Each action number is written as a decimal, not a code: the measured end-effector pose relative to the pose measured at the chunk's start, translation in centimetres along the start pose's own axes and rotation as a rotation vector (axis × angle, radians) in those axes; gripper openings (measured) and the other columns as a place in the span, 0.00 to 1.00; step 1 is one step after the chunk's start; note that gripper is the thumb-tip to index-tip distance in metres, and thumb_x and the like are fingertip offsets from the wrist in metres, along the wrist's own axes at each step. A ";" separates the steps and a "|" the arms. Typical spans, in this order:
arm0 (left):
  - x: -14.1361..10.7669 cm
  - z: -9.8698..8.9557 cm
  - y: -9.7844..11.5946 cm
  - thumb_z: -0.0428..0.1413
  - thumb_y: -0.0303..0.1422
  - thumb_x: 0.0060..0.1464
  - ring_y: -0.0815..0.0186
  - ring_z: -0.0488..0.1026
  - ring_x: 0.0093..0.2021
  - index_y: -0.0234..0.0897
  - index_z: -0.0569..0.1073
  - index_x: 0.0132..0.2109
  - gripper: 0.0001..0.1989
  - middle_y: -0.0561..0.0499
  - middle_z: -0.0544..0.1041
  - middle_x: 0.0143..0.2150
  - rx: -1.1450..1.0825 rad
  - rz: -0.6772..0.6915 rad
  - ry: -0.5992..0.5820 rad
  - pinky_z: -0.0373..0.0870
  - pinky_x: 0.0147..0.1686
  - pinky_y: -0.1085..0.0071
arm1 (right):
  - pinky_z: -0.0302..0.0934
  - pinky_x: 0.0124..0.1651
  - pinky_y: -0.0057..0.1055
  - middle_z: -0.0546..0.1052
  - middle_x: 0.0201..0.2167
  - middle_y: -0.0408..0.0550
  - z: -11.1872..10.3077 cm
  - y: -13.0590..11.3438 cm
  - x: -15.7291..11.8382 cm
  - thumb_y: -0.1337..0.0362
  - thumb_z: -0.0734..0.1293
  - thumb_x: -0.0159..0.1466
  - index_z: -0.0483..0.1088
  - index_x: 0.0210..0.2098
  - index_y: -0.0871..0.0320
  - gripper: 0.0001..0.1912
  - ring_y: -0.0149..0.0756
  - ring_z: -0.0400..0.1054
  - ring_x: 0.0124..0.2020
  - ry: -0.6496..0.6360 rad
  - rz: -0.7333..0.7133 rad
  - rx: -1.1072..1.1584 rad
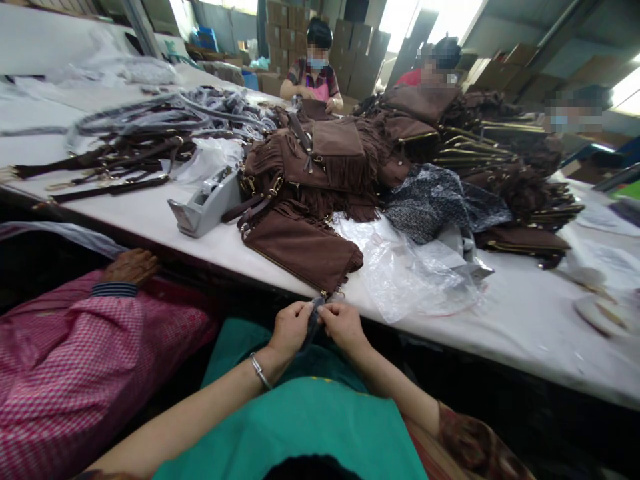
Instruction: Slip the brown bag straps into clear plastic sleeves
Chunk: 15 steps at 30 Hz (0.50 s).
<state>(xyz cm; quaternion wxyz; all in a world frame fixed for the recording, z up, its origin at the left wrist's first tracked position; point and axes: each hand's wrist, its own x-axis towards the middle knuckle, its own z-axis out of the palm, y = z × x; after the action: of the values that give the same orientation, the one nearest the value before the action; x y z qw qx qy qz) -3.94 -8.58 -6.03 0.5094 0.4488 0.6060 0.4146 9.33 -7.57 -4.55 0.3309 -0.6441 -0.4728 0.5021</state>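
Just off the table's front edge, my left hand (pixel 291 328) is closed with its fingertips on a small dark grey strip (pixel 313 324). My right hand (pixel 344 325) pinches the same strip from the other side, so the two hands nearly touch. Directly above them, a flat brown pouch (pixel 300 245) with a zipper lies on the table, its corner with a metal clasp reaching the edge. Behind the pouch sits a brown fringed bag (pixel 337 143) with straps and gold-coloured rings.
A grey tape dispenser (pixel 207 200) stands left of the pouch, near dark straps (pixel 120 187). Clear plastic (pixel 415 273) covers the table (pixel 525 320) on the right, before piled brown bags (pixel 520 180). A co-worker's hand (pixel 131 267) is at left; other people sit across.
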 end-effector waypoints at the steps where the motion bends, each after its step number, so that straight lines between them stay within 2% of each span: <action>1: 0.0 0.0 -0.1 0.54 0.44 0.53 0.65 0.71 0.32 0.34 0.79 0.37 0.17 0.49 0.78 0.31 -0.012 0.002 -0.016 0.64 0.32 0.73 | 0.53 0.20 0.25 0.72 0.17 0.43 0.0 0.1 0.0 0.57 0.65 0.56 0.72 0.22 0.61 0.14 0.28 0.59 0.15 0.011 -0.010 0.005; 3: 0.1 0.0 -0.1 0.55 0.45 0.53 0.66 0.71 0.32 0.34 0.79 0.36 0.18 0.48 0.78 0.31 -0.057 -0.021 -0.066 0.64 0.31 0.73 | 0.55 0.23 0.26 0.72 0.17 0.43 -0.1 0.4 0.0 0.57 0.65 0.56 0.73 0.22 0.60 0.14 0.29 0.61 0.18 0.035 -0.051 -0.011; 8: 1.0 0.5 0.3 0.56 0.49 0.50 0.70 0.65 0.22 0.32 0.75 0.31 0.21 0.51 0.72 0.24 -0.267 -0.194 -0.194 0.59 0.22 0.74 | 0.59 0.31 0.29 0.75 0.21 0.44 -1.0 0.7 -0.4 0.60 0.64 0.58 0.75 0.25 0.59 0.12 0.34 0.67 0.25 0.031 -0.194 -0.161; 13: 1.4 0.9 1.1 0.60 0.41 0.45 0.71 0.65 0.22 0.30 0.75 0.31 0.15 0.51 0.72 0.25 -0.431 -0.290 -0.222 0.60 0.23 0.74 | 0.60 0.35 0.31 0.77 0.25 0.45 -1.5 0.5 -0.7 0.61 0.64 0.58 0.76 0.30 0.59 0.11 0.36 0.69 0.28 0.059 -0.239 -0.231; 15: 1.4 0.9 1.4 0.60 0.39 0.44 0.71 0.66 0.23 0.30 0.75 0.31 0.13 0.50 0.73 0.25 -0.418 -0.291 -0.178 0.61 0.23 0.74 | 0.60 0.35 0.32 0.77 0.25 0.45 -1.4 0.3 -0.6 0.60 0.64 0.58 0.77 0.31 0.59 0.12 0.37 0.69 0.28 0.058 -0.215 -0.199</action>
<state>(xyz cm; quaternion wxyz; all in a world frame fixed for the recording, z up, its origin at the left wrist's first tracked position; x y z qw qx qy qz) -2.95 -6.87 -5.17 0.6966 0.2767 0.5182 0.4120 10.78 -8.20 -4.23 0.3309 -0.6336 -0.5766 0.3957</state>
